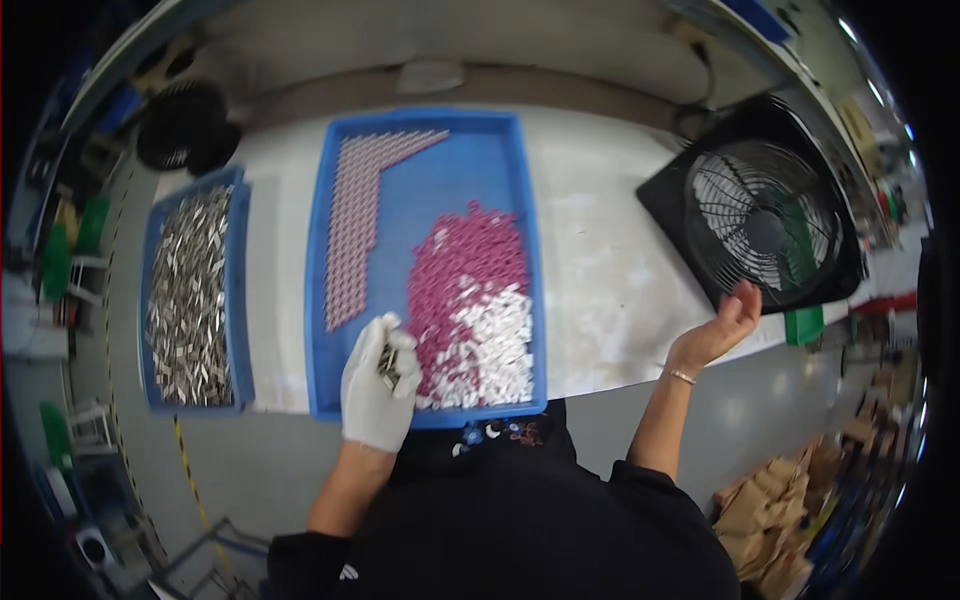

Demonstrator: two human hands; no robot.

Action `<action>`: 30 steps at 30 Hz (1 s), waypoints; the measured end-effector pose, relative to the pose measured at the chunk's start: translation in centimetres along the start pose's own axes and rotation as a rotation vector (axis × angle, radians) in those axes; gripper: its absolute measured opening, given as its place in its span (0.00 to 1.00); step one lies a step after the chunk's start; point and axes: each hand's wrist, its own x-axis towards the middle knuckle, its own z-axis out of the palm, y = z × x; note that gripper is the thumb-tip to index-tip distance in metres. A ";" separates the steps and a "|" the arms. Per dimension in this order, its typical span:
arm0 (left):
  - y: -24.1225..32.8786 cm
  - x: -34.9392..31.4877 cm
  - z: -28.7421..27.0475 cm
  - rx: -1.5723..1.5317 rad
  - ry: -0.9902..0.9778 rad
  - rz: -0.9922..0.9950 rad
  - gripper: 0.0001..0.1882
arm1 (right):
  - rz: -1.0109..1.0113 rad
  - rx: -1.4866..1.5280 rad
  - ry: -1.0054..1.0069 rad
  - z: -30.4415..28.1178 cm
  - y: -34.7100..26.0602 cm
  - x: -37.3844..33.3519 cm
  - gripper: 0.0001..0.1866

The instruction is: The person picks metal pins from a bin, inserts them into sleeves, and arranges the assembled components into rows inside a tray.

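Observation:
My left hand point(378, 392), in a white glove, is closed around several small metal pieces point(388, 366) that show between its fingers. It is over the near edge of a large blue tray point(533, 300). Inside the tray, small pink pieces point(455, 265) lie in a loose heap, mixed toward the near right with small white pieces point(500, 330). Neat slanted rows of pinkish-grey pieces point(350, 230) run along the tray's left side and far end. My bare right hand point(722, 328), with a bracelet at its wrist, is raised beside the black fan, fingers loosely bent and nothing visible in them.
Left of the large tray, a narrower blue tray point(240, 300) holds many shiny metal pieces point(190, 300). A black fan point(765, 225) stands at the right of the white tabletop point(590, 250). Another dark fan point(185, 125) is at the far left. Brown paper point(765, 510) lies at the lower right.

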 end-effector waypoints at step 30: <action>0.7 0.6 -0.8 -0.133 0.105 -0.006 0.07 | -0.213 -0.199 -1.611 12.3 -7.5 -13.3 0.08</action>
